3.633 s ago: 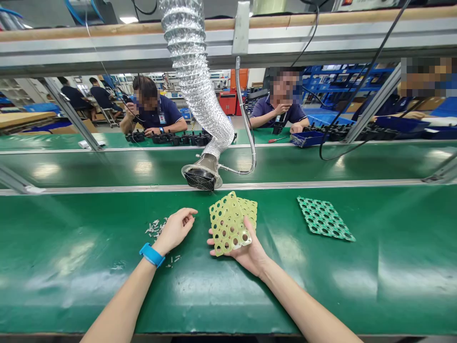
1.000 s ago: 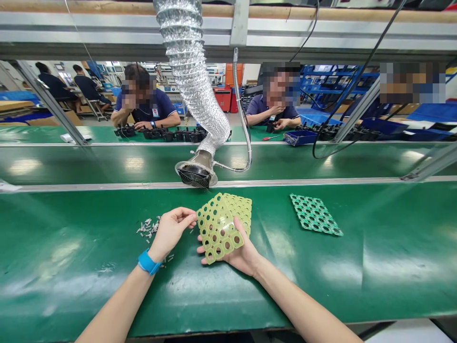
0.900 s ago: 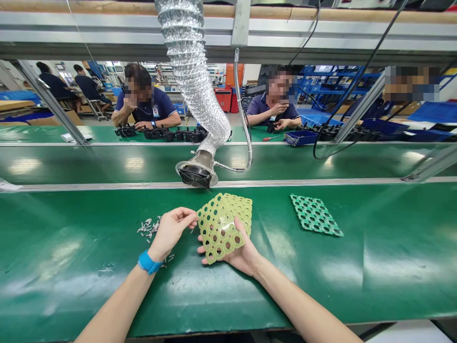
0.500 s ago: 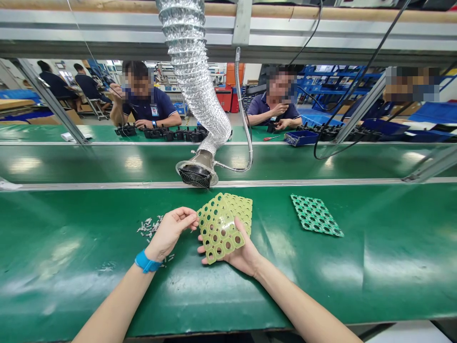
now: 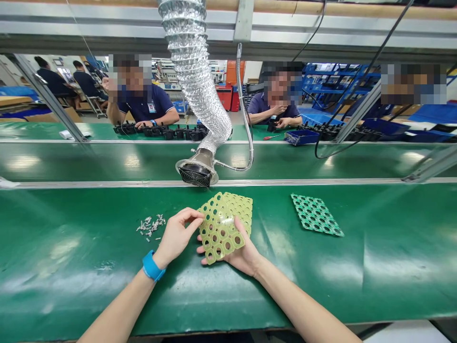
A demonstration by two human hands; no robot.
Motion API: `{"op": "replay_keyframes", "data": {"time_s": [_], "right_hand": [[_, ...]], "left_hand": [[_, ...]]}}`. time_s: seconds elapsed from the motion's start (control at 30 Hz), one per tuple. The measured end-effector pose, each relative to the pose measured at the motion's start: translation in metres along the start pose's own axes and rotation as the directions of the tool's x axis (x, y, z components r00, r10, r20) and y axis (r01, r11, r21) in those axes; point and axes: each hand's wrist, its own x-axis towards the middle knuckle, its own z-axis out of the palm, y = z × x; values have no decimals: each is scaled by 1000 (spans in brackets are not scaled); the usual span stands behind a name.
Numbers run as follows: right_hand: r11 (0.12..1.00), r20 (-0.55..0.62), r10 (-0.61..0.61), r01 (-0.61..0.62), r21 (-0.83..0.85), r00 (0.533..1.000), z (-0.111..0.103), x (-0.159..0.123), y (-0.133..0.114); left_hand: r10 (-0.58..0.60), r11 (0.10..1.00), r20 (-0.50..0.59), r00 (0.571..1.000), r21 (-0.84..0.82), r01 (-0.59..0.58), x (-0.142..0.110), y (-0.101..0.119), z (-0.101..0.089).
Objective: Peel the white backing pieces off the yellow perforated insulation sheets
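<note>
1. Since the earlier picture, the left hand [image 5: 174, 238] had moved to the right, away from a small heap of tiny silver metal bits [image 5: 150, 226]. Its blue wristband [image 5: 152, 266] had moved with it.
2. The left hand's fingers [image 5: 193, 217] were curled close together. Their tips touched the left edge of the thin yellow-green sheets with round holes [image 5: 223, 224]. I could not tell if they were pinching the edge.
3. The right hand [image 5: 237, 257] was under the sheets with its palm up. Its fingers [image 5: 204, 260] were spread under the sheets and poked out on the left. Its thumb [image 5: 236, 227] pressed down on top, so the sheets were held between them.
4. The sheets were lifted in the right hand, above the shiny green counter [image 5: 71, 295]. They were near the middle of the counter's front part.
5. A flat green board with round holes [image 5: 316, 215] lay on the counter, well to the right of both hands.
6. A round metal fan [image 5: 195, 175] on a silver foil hose [image 5: 194, 71] hung above the far edge of the counter.
</note>
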Motion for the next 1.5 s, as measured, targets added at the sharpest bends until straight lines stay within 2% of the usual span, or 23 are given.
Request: {"op": "replay_keyframes", "data": {"time_s": [0.1,0.23,0.33,0.5,0.7,1.03,1.5], "right_hand": [[1000,-7,6,-6,-11,1000,0,1,1],[1000,-8,19,-19,-15,1000,0,1,2],[1000,7,20,-19,-21,1000,0,0,3],[999,28,30,-30,-21,999,1,-1,3],[999,52,39,-39,0,998,2,-1,3],[999,28,42,-43,14,999,6,-2,2],[999,61,39,-40,17,997,6,-2,2]], "left_hand": [[7,1000,35,999,-12,-7,-2,-1,5],[-64,992,47,997,-107,69,-2,-2,8],[-108,979,-2,994,-175,106,-1,-3,10],[-85,971,-90,992,-232,62,0,-4,14],[-98,973,-110,989,-219,72,-2,-6,20],[-92,980,-147,985,-191,63,-5,-2,22],[-84,978,-150,985,-203,53,-7,-3,22]]}}
